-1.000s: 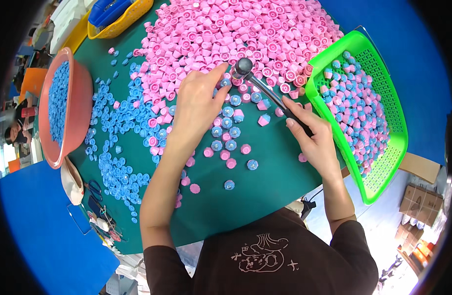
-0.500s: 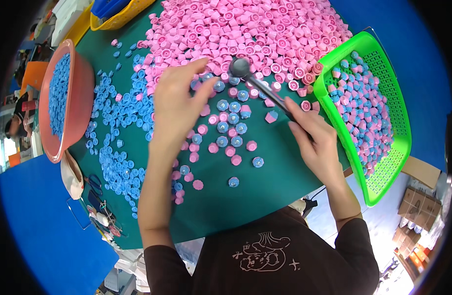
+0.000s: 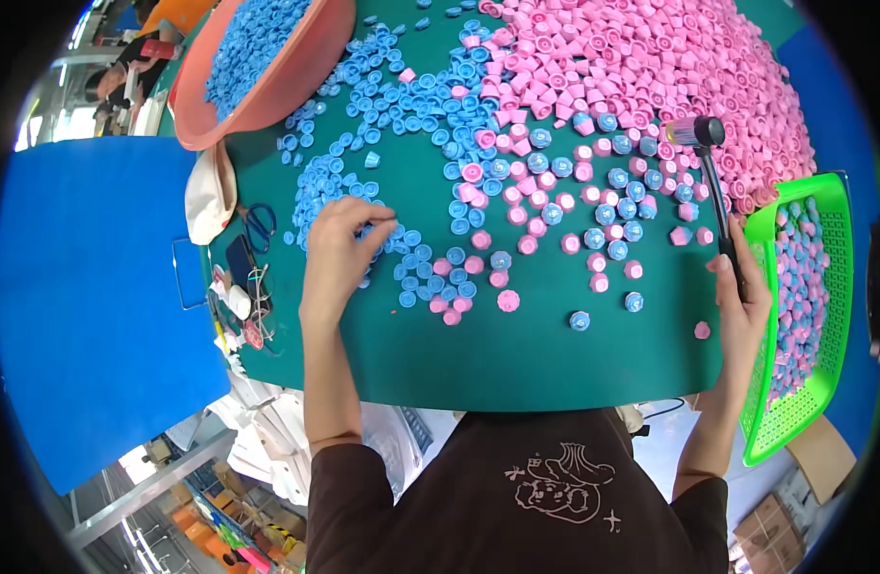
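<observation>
Right hand (image 3: pixel 744 292) was wrapped round the hammer (image 3: pixel 716 182): black handle, dark face, yellowish opposite face, head over edge of pink cups (image 3: pixel 650 57). Left hand (image 3: pixel 340 234) was half curled among blue caps (image 3: pixel 423 253); couldn't tell if it held one. Filled green basket (image 3: pixel 794 428) crowded right wrist; scissors (image 3: pixel 260 228) lay left.

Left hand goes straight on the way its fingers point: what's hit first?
Probably the loose blue caps just to the right of the left hand. Depth is unclear; it might pass above them.
</observation>
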